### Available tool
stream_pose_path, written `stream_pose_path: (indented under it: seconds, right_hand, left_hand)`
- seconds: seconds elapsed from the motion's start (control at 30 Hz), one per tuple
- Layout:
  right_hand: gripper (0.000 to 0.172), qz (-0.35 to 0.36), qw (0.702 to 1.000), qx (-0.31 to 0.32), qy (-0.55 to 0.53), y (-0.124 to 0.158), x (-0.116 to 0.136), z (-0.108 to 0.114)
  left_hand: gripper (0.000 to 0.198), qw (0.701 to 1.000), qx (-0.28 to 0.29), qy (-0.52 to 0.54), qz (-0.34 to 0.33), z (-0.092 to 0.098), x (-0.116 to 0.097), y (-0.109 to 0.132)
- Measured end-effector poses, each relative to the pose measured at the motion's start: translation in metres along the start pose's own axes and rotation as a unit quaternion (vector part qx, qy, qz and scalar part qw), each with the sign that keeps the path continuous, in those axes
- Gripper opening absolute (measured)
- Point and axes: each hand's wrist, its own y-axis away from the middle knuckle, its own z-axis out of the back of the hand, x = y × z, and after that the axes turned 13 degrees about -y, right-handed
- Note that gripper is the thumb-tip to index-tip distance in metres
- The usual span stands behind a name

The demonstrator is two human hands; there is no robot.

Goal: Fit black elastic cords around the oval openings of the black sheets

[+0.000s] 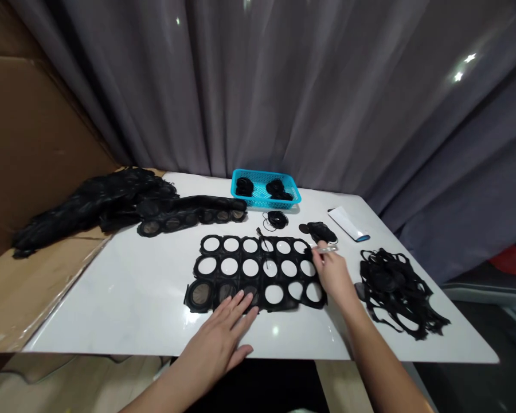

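Observation:
A black sheet (pixel 258 255) with rows of round holes lies flat on the white table. Most holes show white through them, while the front-left circles still have dark mesh discs (pixel 201 294) in them. My left hand (pixel 230 327) rests flat with fingers stretched over the sheet's front edge, touching the dark circles there. At the sheet's right edge, my right hand (pixel 332 272) is closed in a pinch on a small shiny metal tool (pixel 328 249), whose exact kind I cannot make out. Some black material by its fingertips is too small to tell apart.
A blue basket (pixel 266 202) with black bundles stands at the back. Black sheets (pixel 189 215) and a large black heap (pixel 98 198) lie left, near a cardboard box (pixel 34 143). Black cut-out scraps (pixel 395 287) lie right, below a white flat object (pixel 348 223). Small black bundles (pixel 277 219) lie mid-table.

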Motion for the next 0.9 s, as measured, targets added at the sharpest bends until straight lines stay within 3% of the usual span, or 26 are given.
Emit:
stream_pose_path:
  seconds: [0.07, 0.13, 0.23, 0.33, 0.47, 0.67, 0.9]
  right_hand:
    - [0.023, 0.004, 1.000, -0.016, 0.007, -0.002, -0.004, 0.010]
    - [0.023, 0.009, 1.000, 0.005, -0.026, 0.003, 0.006, 0.007]
    - [0.022, 0.022, 0.987, 0.105, -0.121, 0.020, 0.035, -0.019]
    - [0.018, 0.085, 0.953, 0.223, -0.185, 0.038, 0.060, -0.047]
    - [0.017, 0.111, 0.919, 0.327, -0.191, 0.049, 0.068, -0.060]
    - [0.013, 0.050, 0.909, 0.369, -0.189, 0.047, 0.068, -0.055]
    - [0.014, 0.042, 0.902, 0.387, -0.189, 0.045, 0.070, -0.056]
  left_hand:
    - [0.061, 1.000, 0.002, 0.001, -0.002, 0.002, 0.000, 0.000]
    - [0.059, 1.000, 0.002, -0.006, 0.001, 0.003, -0.001, 0.000]
    - [0.058, 0.999, -0.024, -0.020, 0.027, 0.002, 0.000, 0.001]
    - [0.055, 0.998, -0.041, -0.037, 0.036, -0.001, 0.001, 0.005]
    - [0.054, 0.998, -0.028, -0.044, 0.030, -0.003, 0.003, 0.011]
    - [0.055, 0.998, -0.032, -0.038, 0.035, -0.002, 0.002, 0.015]
    - [0.054, 0.998, -0.030, -0.036, 0.035, -0.002, 0.001, 0.016]
